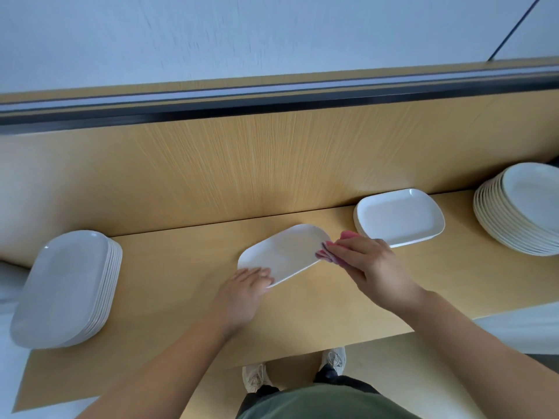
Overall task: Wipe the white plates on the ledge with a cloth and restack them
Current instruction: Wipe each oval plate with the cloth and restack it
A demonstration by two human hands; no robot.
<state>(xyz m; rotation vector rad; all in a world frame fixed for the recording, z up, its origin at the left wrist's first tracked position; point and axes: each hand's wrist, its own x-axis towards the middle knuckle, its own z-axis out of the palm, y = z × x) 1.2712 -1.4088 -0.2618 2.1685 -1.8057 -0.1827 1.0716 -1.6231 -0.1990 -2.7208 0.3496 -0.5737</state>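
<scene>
Plate mid-bench, tilted. Left hand fingers pinch its 7 o'clock corner. Right hand fingers bunched round pink cloth at plate's 3 o'clock edge. Best: brace corner firmly, sweep cloth toward 9 o'clock in overlapping passes, then likely onto short stack at 2 o'clock.

Left hand grips near edge of white plate, tilted above wooden ledge; right hand presses pink cloth on its right end; rectangular stack left, short stack right, round stack far right.
</scene>
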